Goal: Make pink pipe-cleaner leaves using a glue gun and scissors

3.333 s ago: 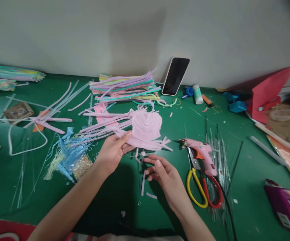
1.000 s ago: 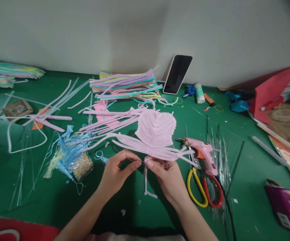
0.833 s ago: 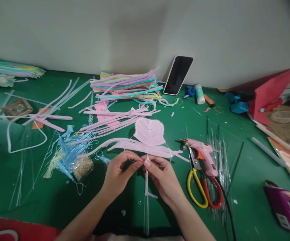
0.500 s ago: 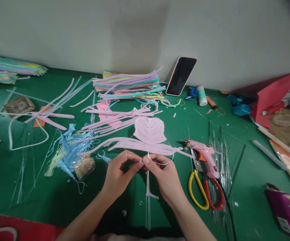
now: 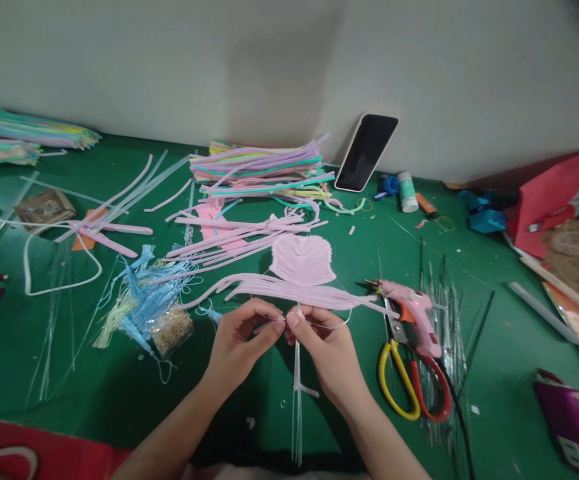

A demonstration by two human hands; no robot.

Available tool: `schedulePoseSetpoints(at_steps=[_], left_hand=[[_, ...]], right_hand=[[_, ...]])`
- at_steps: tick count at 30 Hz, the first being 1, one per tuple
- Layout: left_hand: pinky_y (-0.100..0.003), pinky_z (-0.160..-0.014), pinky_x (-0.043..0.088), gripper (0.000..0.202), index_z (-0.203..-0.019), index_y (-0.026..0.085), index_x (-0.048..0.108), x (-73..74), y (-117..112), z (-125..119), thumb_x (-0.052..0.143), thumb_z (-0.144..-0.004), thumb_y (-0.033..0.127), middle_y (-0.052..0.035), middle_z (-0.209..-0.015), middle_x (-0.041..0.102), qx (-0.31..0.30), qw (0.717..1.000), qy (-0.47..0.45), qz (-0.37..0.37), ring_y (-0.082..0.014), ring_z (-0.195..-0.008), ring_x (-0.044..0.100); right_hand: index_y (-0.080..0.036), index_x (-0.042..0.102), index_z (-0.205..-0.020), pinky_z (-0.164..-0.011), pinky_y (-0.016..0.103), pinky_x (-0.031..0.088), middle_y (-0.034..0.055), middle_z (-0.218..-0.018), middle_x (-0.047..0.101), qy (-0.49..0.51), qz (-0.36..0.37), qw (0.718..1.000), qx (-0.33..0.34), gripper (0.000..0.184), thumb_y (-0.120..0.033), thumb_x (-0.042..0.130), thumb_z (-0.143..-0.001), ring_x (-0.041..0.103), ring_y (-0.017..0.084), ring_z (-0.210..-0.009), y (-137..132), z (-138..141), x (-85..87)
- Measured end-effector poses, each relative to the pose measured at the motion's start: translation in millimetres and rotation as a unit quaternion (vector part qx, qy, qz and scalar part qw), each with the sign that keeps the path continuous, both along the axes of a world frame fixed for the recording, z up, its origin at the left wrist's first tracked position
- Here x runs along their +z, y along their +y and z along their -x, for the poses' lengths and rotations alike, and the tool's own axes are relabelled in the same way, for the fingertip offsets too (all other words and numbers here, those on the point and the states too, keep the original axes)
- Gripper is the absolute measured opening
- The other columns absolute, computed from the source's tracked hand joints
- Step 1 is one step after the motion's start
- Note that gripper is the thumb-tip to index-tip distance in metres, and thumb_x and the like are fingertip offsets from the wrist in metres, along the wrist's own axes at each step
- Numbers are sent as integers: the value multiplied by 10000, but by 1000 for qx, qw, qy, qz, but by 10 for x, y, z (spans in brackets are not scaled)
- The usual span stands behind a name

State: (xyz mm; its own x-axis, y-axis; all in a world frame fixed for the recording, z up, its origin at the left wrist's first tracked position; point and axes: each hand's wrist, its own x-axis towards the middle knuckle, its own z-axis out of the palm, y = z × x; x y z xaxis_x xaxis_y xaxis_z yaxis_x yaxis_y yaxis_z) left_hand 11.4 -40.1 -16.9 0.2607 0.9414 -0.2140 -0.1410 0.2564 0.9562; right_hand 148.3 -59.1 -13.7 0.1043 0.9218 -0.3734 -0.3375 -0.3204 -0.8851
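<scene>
Pale pink pipe cleaners (image 5: 302, 293) lie in a long bundle just beyond my fingers. Above the bundle is a leaf-shaped piece made of pink pipe cleaners (image 5: 303, 259). From its middle, thin clear stems (image 5: 297, 363) run down towards me, with a short pink piece across them. My left hand (image 5: 244, 343) pinches a thin pale wire between thumb and forefinger. Beside the stems, my right hand (image 5: 322, 343) also pinches the thin wire (image 5: 337, 327), which curves round the right side in a loop. The exact grip at the fingertips is partly hidden.
A pink glue gun (image 5: 412, 310) and scissors (image 5: 394, 380) with yellow and red handles lie at right. Blue tassels (image 5: 152, 287) and a bag of small gold parts (image 5: 172, 330) are at left. A phone (image 5: 367, 152) leans on the wall behind piled pipe cleaners (image 5: 259, 163).
My fingertips have drawn slightly apart, and a little of the wire shows between them. The whole view has shifted slightly; the pipe cleaner bundle stays in front of my hands.
</scene>
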Motion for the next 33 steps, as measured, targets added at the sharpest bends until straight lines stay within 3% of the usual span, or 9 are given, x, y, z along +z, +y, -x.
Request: schedulePoseSetpoints(at_steps=[8,10,12,14,17,20,23,28,33], left_hand=[[-210,-565,426,184,-612,149,621,-10,-2,-91,664,-772,229,18,-594,568,37,992,1,121,-99,-562,515],[-214,-529,410,207,-608,152,616,-18,-20,-94,646,-788,250,14,-588,568,39,994,49,94,-101,-540,507],[-224,-542,425,176,-668,163,648,-28,-54,-82,629,-813,261,0,-632,607,41,988,151,-4,-117,-575,540],[-241,-599,457,88,-771,179,677,-42,-99,-64,625,-824,228,-18,-718,649,64,947,270,-164,-136,-648,584],[-271,-693,483,117,-899,197,663,-63,-161,-42,646,-800,136,-39,-811,666,98,834,393,-375,-159,-740,615],[-289,-717,491,198,-952,195,631,-68,-180,-39,658,-783,95,-51,-826,660,94,777,439,-441,-172,-763,615],[-289,-718,499,208,-970,200,626,-53,-156,-42,638,-798,84,-48,-827,651,94,786,429,-435,-170,-770,614],[-278,-706,509,181,-950,228,647,-29,-113,-50,618,-824,101,-23,-837,656,107,845,369,-373,-157,-775,623],[-267,-680,513,204,-956,230,645,-52,-120,-75,617,-824,78,-22,-825,649,100,844,352,-393,-146,-756,616]], right_hand=[[-192,636,-730,-610,253,493,4,-675,644,-98,-59,993,40,145,-313,643,-810,604,135,-622,-14,5,-39],[-193,645,-760,-634,269,500,17,-709,662,-138,-65,988,32,120,-300,636,-814,623,151,-650,-26,5,-76],[-192,648,-769,-644,273,500,20,-723,669,-166,-68,984,19,113,-297,637,-811,628,155,-662,-35,6,-98],[-190,641,-762,-636,268,496,20,-728,669,-176,-69,982,7,119,-301,640,-806,621,149,-655,-40,8,-97],[-182,631,-749,-622,263,491,22,-724,664,-179,-67,982,2,140,-311,647,-800,608,142,-639,-36,18,-71],[-181,645,-757,-626,264,493,19,-713,664,-176,-71,982,-3,140,-314,654,-800,609,141,-635,-29,25,-52],[-194,685,-789,-662,279,509,27,-757,690,-143,-79,987,-1,133,-326,672,-789,630,160,-695,-33,7,-52],[-232,753,-959,-620,293,506,27,-743,694,-121,-49,991,-2,257,-408,640,-809,585,153,-647,-59,-73,-53],[-257,748,-1022,-600,275,456,-13,-593,578,-104,-26,994,11,294,-435,615,-829,496,129,-592,-63,-94,-54]])
